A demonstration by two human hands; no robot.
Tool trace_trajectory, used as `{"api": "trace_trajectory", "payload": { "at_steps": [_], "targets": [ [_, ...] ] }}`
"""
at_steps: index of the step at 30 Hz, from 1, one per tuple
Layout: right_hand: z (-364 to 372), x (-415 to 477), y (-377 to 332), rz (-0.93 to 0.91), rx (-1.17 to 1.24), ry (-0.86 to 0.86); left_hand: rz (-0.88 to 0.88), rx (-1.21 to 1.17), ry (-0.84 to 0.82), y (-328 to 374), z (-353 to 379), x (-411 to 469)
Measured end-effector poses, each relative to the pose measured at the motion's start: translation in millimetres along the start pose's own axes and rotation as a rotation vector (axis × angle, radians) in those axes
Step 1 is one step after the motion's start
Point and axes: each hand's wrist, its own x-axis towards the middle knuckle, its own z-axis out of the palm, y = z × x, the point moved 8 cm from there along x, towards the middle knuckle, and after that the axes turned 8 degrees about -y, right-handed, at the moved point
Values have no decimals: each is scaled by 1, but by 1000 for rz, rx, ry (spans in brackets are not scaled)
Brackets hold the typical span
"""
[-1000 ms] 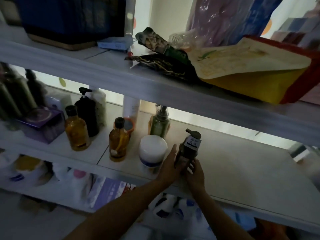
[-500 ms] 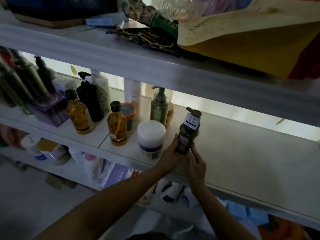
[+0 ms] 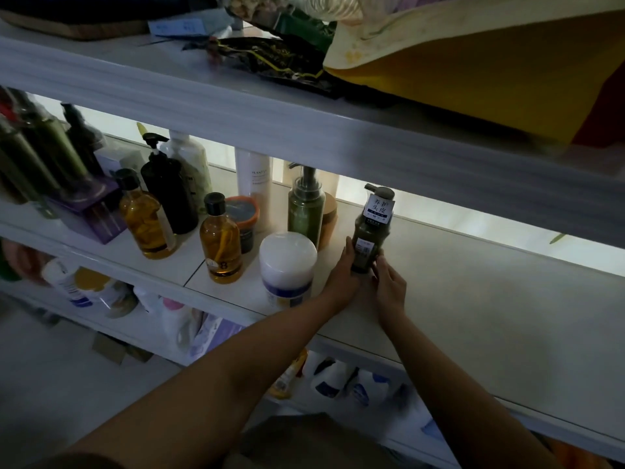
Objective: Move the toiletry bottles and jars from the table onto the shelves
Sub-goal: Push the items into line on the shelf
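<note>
A dark green pump bottle (image 3: 371, 231) with a white label stands upright on the middle shelf (image 3: 490, 299). My left hand (image 3: 343, 277) holds its lower left side with fingers wrapped against it. My right hand (image 3: 389, 287) touches its base from the right with fingertips. Left of it stand a white jar (image 3: 287, 265), two amber bottles (image 3: 221, 242) (image 3: 145, 221), a black pump bottle (image 3: 169, 194), a green pump bottle (image 3: 306, 208), an orange-lidded jar (image 3: 243, 214) and a tall white bottle (image 3: 255, 184).
The upper shelf (image 3: 236, 106) overhangs close above the bottle tops and carries bags and a yellow pouch (image 3: 473, 62). A purple box (image 3: 91, 211) and dark green bottles (image 3: 40, 154) sit at the far left. The lower shelf holds white containers (image 3: 338, 377). The middle shelf's right part is bare.
The dark green bottle has shifted slightly further back on the shelf and now stands upright. Both hands stayed at its base. The camera dropped lower and closer.
</note>
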Motion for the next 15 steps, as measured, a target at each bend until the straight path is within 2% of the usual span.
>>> {"api": "trace_trajectory", "payload": {
  "at_steps": [7,15],
  "targets": [
    [1,18,4,9,-24,-37,-64,9,9,0,-2,19],
    [0,20,1,-8,-94,-101,-72,144,-28,-1,-4,23]
  ]
}}
